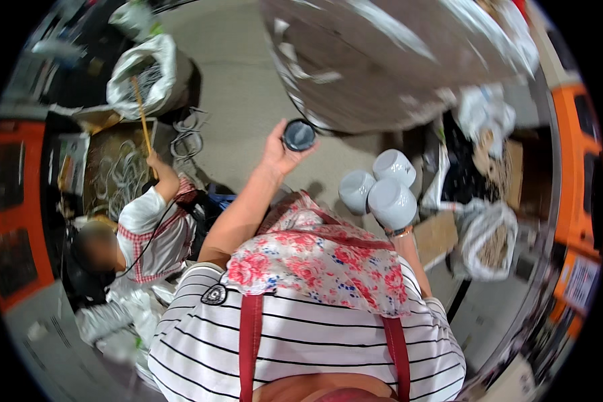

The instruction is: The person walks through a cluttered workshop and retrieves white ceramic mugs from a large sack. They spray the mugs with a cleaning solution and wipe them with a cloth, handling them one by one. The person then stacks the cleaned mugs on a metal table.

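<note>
We are raising our left hand point(278, 153), fingers curling around a small round black lid point(299, 135) held out toward the edge of the big table point(382, 74). Our right hand point(396, 224) is mostly hiding under three pale cups point(382, 189) bunched together, so it is plainly holding them, though we cannot tell how. We are judging this a carrying step: both hands loaded, table close. The next move is calling for a steady reach, cups kept level. A co-worker point(147, 234) is working beside us with a stick point(144, 124).
</note>
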Available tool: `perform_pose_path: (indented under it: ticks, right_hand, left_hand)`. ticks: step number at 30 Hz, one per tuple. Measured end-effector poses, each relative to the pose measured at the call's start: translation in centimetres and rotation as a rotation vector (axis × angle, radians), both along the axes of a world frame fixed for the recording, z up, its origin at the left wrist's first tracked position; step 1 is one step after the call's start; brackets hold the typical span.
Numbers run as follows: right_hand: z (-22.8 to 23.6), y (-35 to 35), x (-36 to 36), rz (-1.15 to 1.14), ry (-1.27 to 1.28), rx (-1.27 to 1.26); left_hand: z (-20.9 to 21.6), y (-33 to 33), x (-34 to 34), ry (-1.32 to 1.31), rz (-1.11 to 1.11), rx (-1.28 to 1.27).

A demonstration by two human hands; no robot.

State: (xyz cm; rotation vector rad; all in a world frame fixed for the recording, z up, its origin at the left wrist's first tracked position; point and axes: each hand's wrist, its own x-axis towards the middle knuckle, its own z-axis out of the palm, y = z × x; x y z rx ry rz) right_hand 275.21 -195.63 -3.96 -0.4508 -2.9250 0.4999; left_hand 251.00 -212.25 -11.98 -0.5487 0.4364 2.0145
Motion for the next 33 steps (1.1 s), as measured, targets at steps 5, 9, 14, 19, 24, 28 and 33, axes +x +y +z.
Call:
perform_pose_path:
  ticks: [5, 9, 14, 19, 24, 28, 33]
  right_hand:
    - [-4.9, -2.6, -15.6, 0.2, 0.315, -0.189]
    - [-5.2, -6.9, -30.2, 0.424, 0.307, -0.024]
    - [-1.4, -12.4, -46.8, 0.551, 0.392, -0.169]
    - [-0.8, -12.4, -61.4, 0.648, 0.349, -0.072]
    - [0.0, -12.1, -77.4, 0.687, 0.423, 0.0]
    - [0.7, -12.1, -89.7, 0.751, 0.63, -0.068]
    - [2.6, -9.6, -102.0, 0.794, 0.753, -0.132]
  left_hand:
    - [-0.7, -7.4, -8.0, -0.015, 0.204, 0.027]
    - [-0.8, -16.1, -15.0, -0.02, 0.38, 0.035]
    - [3.1, -22.7, -21.6, 0.024, 0.366, 0.004]
    - [5.6, -22.7, -25.1, 0.328, -0.355, -0.165]
    - [5.1, -19.8, -38.1, 0.909, -0.754, -0.619]
    - [7.2, -16.9, -47.6, 0.794, -0.779, -0.838]
    - [9.0, -13.6, -59.2, 1.192, -0.772, -0.67]
